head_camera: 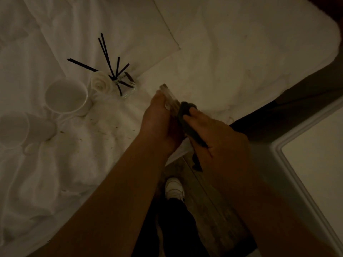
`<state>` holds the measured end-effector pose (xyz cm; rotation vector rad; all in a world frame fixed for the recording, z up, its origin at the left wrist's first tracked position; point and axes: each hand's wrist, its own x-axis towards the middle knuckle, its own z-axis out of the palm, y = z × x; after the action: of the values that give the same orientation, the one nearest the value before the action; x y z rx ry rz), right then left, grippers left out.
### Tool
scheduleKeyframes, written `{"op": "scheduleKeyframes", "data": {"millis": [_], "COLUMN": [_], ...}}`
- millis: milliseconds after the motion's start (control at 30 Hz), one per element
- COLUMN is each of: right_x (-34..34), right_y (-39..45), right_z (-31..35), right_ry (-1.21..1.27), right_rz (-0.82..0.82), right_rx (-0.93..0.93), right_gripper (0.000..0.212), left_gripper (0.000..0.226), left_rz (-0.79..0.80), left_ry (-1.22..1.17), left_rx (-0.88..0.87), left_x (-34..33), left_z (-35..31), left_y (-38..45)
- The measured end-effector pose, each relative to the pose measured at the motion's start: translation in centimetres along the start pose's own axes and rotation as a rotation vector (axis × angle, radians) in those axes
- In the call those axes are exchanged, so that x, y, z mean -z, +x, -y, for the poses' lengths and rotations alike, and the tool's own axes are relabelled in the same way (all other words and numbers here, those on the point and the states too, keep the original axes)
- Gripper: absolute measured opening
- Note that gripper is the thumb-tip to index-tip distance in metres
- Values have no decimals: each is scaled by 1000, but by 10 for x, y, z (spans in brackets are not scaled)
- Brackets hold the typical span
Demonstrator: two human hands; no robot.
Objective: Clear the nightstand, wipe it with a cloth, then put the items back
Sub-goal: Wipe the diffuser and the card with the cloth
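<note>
In dim light my left hand (160, 123) grips a flat clear slab, perhaps glass or acrylic (168, 96), edge-on over the bed's edge. My right hand (215, 138) presses a dark cloth (187, 117) against the slab's right side. On the white bedding (222, 62) to the left lie a glass reed diffuser (124, 84) with black sticks, a white rose-shaped object (101, 83), a white cup (65, 97) and a second white cup (20, 130) on its side. The nightstand top (315, 154) shows at the lower right with nothing on it.
A pillow (120, 30) lies at the back of the bed. Small crumbs dot the sheet near the cups. Between bed and nightstand is a strip of wood floor (209, 201) with my white shoe (173, 188) and dark trouser leg.
</note>
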<state>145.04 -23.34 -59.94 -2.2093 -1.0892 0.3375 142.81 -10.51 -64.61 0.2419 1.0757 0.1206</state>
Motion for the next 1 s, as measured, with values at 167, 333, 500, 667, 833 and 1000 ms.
{"op": "scheduleKeyframes", "data": {"millis": [167,333,500,667,833,1000], "right_x": [12,11,4,-6,-22,-42], "right_y": [1,40,108,152,177,186], "right_z": [-7,-21,-40,-40,-45,-50], "right_ry": [163,-64,-194,-354,-369,-308], "right_rz": [59,58,181,176,192,156], "right_rx": [-250,-266,-145,27,33,-27], "right_gripper": [34,74,49,12,16,19], "left_gripper": [43,58,53,50,63,59], "left_rz": [74,-4,51,-10,-1,26], "left_ry": [-89,-30,-159,-97,135,225], "left_rx": [-120,-215,-214,-303,-367,-390], "left_x": [-1,-10,-21,-26,-12,-1], "left_z": [-14,-19,-16,-28,-29,-38], "left_y": [7,12,20,23,16,11]}}
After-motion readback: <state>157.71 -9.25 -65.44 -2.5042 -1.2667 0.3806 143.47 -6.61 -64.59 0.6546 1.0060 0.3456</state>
